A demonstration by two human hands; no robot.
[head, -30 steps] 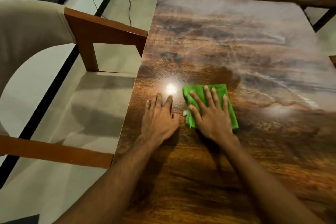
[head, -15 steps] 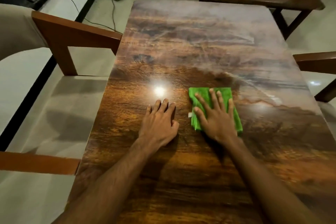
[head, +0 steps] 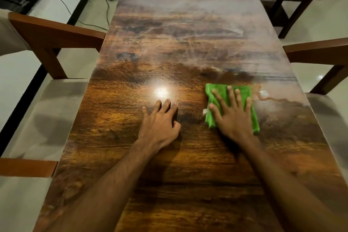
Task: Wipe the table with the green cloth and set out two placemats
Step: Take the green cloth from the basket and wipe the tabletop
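The right hand (head: 234, 117) pressed spread fingers flat on the green cloth (head: 243, 91) at mid-table (head: 188, 30); the left hand (head: 160, 126) rested flat beside it. Wiping looked unfinished, and no placemats were visible.

Two bare arms show: the left forearm (head: 116, 184) and right forearm (head: 278, 181) are uncovered from wrist to the picture's lower edge. The left hand (head: 160, 128) and right hand (head: 233, 118) are bare as well, with slim fingers (head: 233, 98) and short nails (head: 229, 87). Tendons ridge the left hand's back. The right forearm is blurred.
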